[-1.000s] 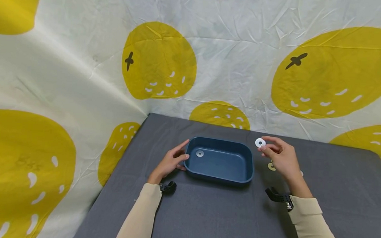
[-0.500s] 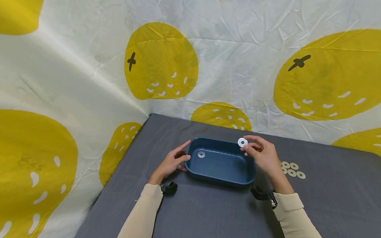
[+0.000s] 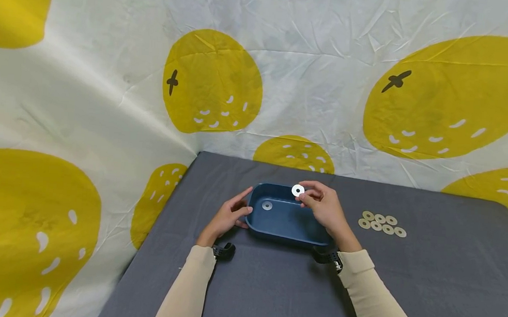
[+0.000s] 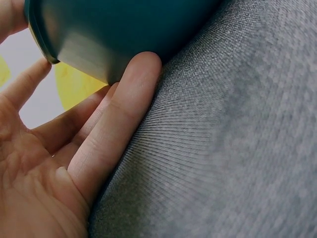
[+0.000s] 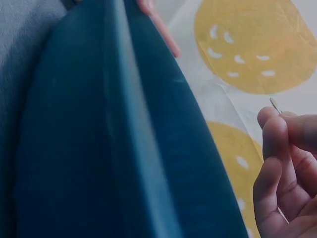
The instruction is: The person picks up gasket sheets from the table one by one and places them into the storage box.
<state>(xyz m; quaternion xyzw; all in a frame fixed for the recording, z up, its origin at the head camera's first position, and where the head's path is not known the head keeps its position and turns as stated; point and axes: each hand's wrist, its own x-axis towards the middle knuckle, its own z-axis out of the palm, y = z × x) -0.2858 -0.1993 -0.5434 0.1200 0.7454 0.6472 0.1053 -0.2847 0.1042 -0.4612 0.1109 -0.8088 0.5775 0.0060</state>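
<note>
My right hand [image 3: 327,211] pinches a flat silver washer [image 3: 297,191] between thumb and fingertips, raised over the far side of a blue rectangular bin [image 3: 286,236]. Seen from the right wrist, the washer [image 5: 275,105] is edge-on and thin, above the level of the rim. My left hand [image 3: 226,217] holds the bin's left end, thumb at the rim and the other fingers spread along the outside wall. The left wrist view has those fingertips against the bin's side [image 4: 99,49]. Another silver washer [image 3: 267,206] lies flat inside, near the left end.
Several pale brass-coloured washers [image 3: 379,218] lie in two rows on the dark grey tablecloth [image 3: 439,267], right of the bin. A white cloth with yellow fruit prints [image 3: 310,99] hangs behind the table and along its left side.
My right hand has carried the silver washer leftward, from beside the bin to over it, uncovering the brass-coloured washers. The left hand and the bin have stayed in place.
</note>
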